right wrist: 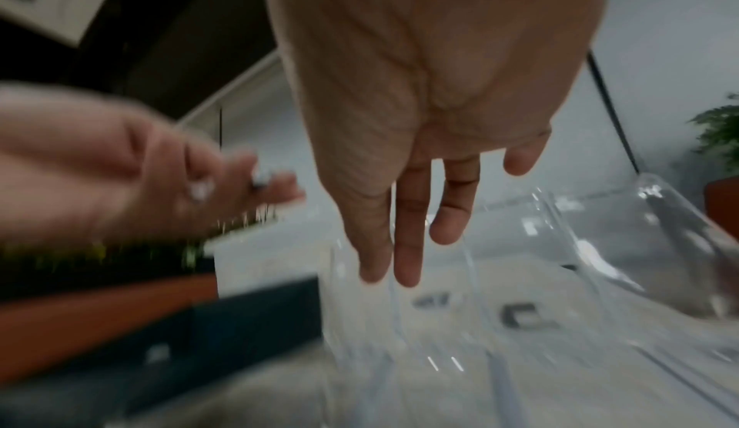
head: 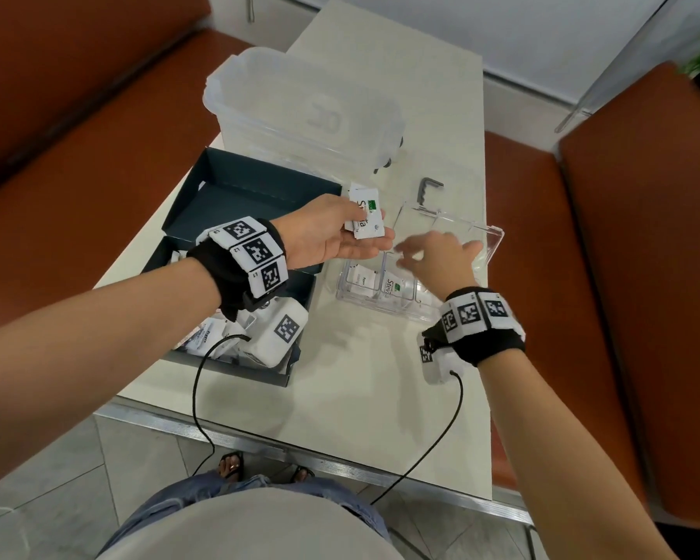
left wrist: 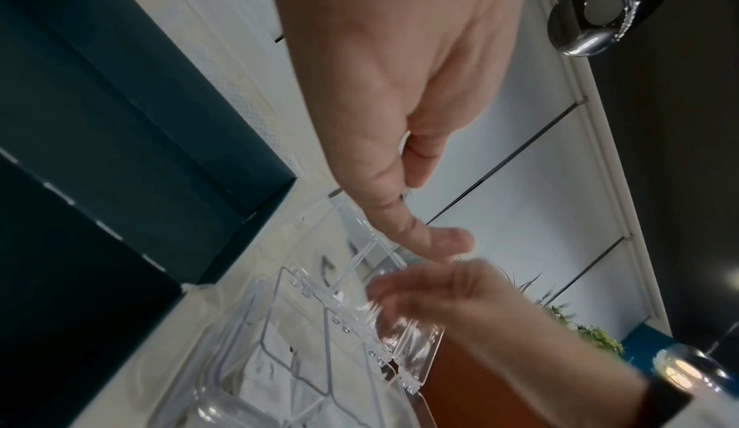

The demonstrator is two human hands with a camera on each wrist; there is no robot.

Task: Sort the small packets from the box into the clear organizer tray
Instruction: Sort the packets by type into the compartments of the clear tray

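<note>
My left hand (head: 364, 244) lies palm up above the gap between box and tray, thumb pinching a small stack of white Stevia packets (head: 365, 212). The clear organizer tray (head: 487, 252) sits right of it, with packets (head: 391, 286) standing in its near compartments. Over the tray hovers my right hand (head: 433, 252), fingers relaxed and holding nothing. In the right wrist view, blurred, that right hand (right wrist: 416, 201) points straight fingers down at the tray (right wrist: 580, 245). The left wrist view shows the left hand (left wrist: 400, 125) from below, packets hidden. More packets (head: 209, 337) lie in the dark box (head: 227, 371).
The box's open lid (head: 251, 196) stands behind it. A large clear lidded container (head: 300, 111) occupies the far table. A grey clip (head: 429, 192) lies beyond the tray. Orange benches flank the white table (head: 360, 390), and cables hang over its near edge.
</note>
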